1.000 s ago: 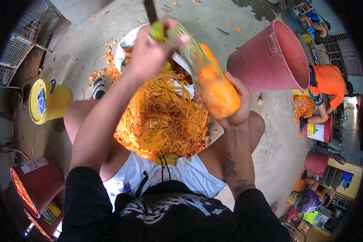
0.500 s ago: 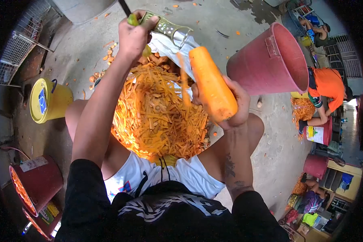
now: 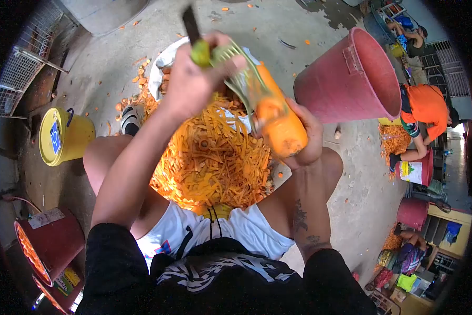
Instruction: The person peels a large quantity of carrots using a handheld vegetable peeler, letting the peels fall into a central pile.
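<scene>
A thick peeled carrot [image 3: 287, 137] is in my right hand [image 3: 310, 137], fingers wrapped round its lower side. My left hand [image 3: 196, 79], blurred by motion, grips a green peeler [image 3: 241, 79] with a perforated body. The peeler lies over the carrot, its far end close to the carrot's near end. A dark blade-like strip [image 3: 191, 23] with a green grip [image 3: 200, 53] also sticks up from my left hand. Between my legs is a big heap of orange carrot peelings [image 3: 209, 157], with a white sack [image 3: 156, 79] behind it.
To the right stands a large pink bin [image 3: 325, 79]. A yellow bucket [image 3: 68, 136] and a dark red bucket [image 3: 52, 241] are on the left. Carrot pieces lie scattered on the concrete floor. At far right a person in an orange shirt [image 3: 427, 110] bends over peelings; other people sit nearby.
My left hand has moved toward me and to the right, bringing the peeler from beyond the carrot onto it. A strip of peel falling beside the carrot is gone. My right hand stays nearly still.
</scene>
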Demonstrator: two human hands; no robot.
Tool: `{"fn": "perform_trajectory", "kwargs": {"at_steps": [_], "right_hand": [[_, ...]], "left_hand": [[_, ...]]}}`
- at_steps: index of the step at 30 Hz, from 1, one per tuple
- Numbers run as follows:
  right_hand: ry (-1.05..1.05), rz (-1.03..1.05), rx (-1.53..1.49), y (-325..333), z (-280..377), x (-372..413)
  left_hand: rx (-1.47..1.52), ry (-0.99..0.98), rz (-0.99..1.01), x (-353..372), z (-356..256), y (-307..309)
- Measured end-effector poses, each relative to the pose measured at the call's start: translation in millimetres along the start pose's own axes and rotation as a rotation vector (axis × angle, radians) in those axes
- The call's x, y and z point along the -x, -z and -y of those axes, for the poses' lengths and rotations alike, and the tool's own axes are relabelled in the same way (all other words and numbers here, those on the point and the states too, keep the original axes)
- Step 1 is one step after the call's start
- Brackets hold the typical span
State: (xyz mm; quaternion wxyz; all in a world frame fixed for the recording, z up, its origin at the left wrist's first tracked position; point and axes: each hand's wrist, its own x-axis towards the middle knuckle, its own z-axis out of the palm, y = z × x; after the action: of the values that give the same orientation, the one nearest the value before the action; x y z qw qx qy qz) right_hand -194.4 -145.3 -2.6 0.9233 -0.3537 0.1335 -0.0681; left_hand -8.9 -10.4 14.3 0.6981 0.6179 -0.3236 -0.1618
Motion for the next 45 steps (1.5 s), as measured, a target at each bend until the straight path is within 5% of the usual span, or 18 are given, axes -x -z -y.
{"fn": "perform_trajectory", "kwargs": {"at_steps": [1,7,9,11,13,15,16,20,21,23,25,26,31,33,35,41,44,45], "right_hand": [[0.007,-0.039,0.033,-7.2,2.6,0.9],[0.009,-0.020,0.086,-9.5,0.2,0.1],[0.016,-0.042,0.075,-3.0,1.6,0.7],[0.037,-0.261,0.029,-5.5,5.9,-1.0],[0.027,-0.309,-0.028,-13.9,5.7,3.7],[-0.044,0.028,0.046,4.2,3.3,6.3],[-0.017,-0.116,0.094,-5.2,0.4,6.6],[-0.007,-0.077,0.024,-10.9,7.1,2.0],[0.006,-0.147,-0.056,-8.0,8.6,0.7],[0.022,-0.224,-0.133,-2.0,10.8,0.9],[-0.006,-0.048,-0.070,2.6,9.1,7.1],[-0.017,-0.046,-0.067,-0.6,6.6,7.7],[0.023,0.040,0.007,-11.3,4.3,2.6],[0.043,-0.119,-0.067,-14.9,9.7,0.1],[0.054,-0.280,-0.137,-10.2,12.2,0.5],[-0.029,0.059,-0.052,3.5,-1.7,4.8],[-0.013,0.071,-0.053,-4.6,4.1,0.9],[0.019,-0.087,-0.082,-12.5,6.9,1.5]], "left_hand": [[-0.060,-0.138,0.073,5.3,3.2,-4.7],[-0.073,0.143,-0.275,-41.5,41.8,40.7],[0.033,0.141,-0.134,-8.4,11.5,1.6],[-0.031,-0.256,0.108,19.5,11.7,-23.3],[-0.083,-0.353,0.085,14.0,20.7,-19.2],[-0.064,0.033,-0.045,-9.1,18.9,13.5],[-0.007,0.038,-0.122,-27.4,36.5,33.3],[0.036,0.104,-0.184,-17.4,22.2,16.1],[0.058,0.093,-0.087,4.2,0.7,-4.8],[0.004,-0.338,0.158,28.9,-1.2,-26.0],[0.031,-0.258,0.089,18.0,5.6,-15.8],[-0.002,-0.057,0.002,6.5,6.9,2.8],[0.027,0.067,-0.283,-28.2,35.0,31.0],[-0.064,0.025,-0.091,11.5,2.4,-4.8],[0.045,-0.260,0.133,39.3,-6.0,-30.5],[-0.075,-0.079,-0.244,-34.4,35.1,40.7],[0.061,0.035,-0.184,-13.4,17.5,16.6],[0.102,0.012,-0.111,8.8,2.7,-3.9]]}}
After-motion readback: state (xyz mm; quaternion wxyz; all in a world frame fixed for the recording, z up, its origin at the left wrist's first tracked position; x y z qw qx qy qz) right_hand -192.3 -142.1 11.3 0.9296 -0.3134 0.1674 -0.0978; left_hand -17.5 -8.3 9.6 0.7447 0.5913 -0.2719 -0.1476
